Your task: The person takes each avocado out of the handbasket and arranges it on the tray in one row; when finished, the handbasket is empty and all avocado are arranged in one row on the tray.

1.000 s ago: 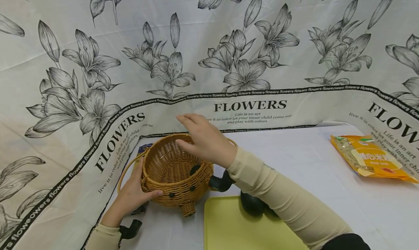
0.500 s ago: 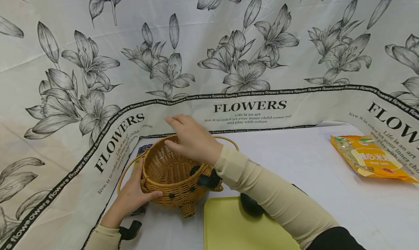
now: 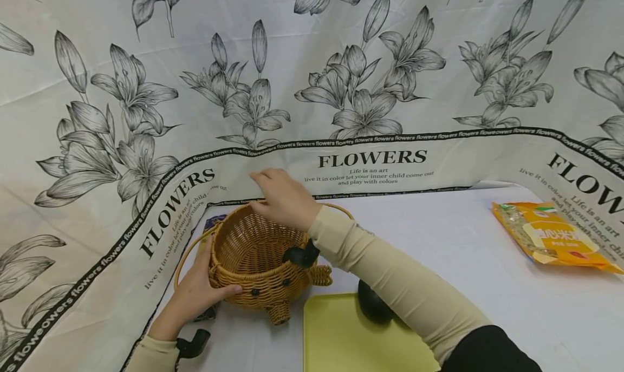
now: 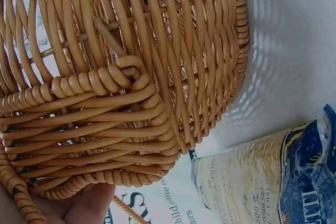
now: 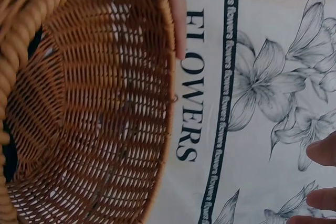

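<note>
A round brown wicker basket (image 3: pixel 273 291) with black button eyes and a snout-like knob sits left of centre, its mouth tilted up toward me. My left hand (image 3: pixel 197 285) grips its left side, thumb lying along the front below the rim; in the left wrist view only part of that hand (image 4: pixel 79 208) shows under a woven ear (image 4: pixel 89 135). Over the basket's mouth, near the far rim, my right hand (image 3: pixel 285 198) is held with fingers extended and holds nothing. The right wrist view shows the basket's woven inside (image 5: pixel 105 103) and fingertips (image 5: pixel 323 150) apart from it.
A yellow-green tray (image 3: pixel 351 339) lies in front, with a dark rounded object (image 3: pixel 374 304) on it, partly behind my right sleeve. An orange food packet (image 3: pixel 556 234) lies at the right. Behind the basket's left side is a spaghetti bag (image 4: pixel 252 177). Flowered cloth (image 3: pixel 370 101) hangs behind.
My right hand has moved left over the basket and slightly turned, uncovering its right-hand knob and handle. My left hand and the basket have stayed nearly still.
</note>
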The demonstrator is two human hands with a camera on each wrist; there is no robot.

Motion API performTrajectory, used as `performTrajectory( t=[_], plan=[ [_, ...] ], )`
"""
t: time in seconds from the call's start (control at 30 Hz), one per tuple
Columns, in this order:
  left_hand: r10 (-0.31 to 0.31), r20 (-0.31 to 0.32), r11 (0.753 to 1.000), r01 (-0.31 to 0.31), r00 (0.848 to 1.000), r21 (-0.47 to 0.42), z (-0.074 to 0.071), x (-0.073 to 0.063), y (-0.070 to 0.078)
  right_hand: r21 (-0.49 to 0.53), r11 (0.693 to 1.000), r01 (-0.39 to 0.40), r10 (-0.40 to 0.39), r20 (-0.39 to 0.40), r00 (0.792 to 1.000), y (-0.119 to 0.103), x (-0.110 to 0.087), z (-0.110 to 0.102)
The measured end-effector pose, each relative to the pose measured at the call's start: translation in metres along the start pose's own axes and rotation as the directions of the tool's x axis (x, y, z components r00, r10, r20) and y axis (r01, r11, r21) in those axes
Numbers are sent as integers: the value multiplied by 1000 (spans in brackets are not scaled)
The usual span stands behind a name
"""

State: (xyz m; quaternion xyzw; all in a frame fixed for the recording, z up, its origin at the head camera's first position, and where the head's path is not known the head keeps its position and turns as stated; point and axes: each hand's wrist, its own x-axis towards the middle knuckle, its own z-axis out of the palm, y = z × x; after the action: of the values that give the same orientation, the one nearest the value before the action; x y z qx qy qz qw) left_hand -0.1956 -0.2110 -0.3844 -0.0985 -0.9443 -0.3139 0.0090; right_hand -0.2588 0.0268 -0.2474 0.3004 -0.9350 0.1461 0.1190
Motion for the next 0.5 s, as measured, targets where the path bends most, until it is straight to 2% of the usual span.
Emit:
performTrajectory(
  t=[0.23,0.5],
  plan=[
    [9,-6,1000,-9,1000,-1,1,1,-1,-7,1000,-25,25,16,1000,8,12,7],
    [9,-7,1000,-9,1000,10,2,1,-1,-41,999,4,-2,38,999,6,24,18]
  ],
)
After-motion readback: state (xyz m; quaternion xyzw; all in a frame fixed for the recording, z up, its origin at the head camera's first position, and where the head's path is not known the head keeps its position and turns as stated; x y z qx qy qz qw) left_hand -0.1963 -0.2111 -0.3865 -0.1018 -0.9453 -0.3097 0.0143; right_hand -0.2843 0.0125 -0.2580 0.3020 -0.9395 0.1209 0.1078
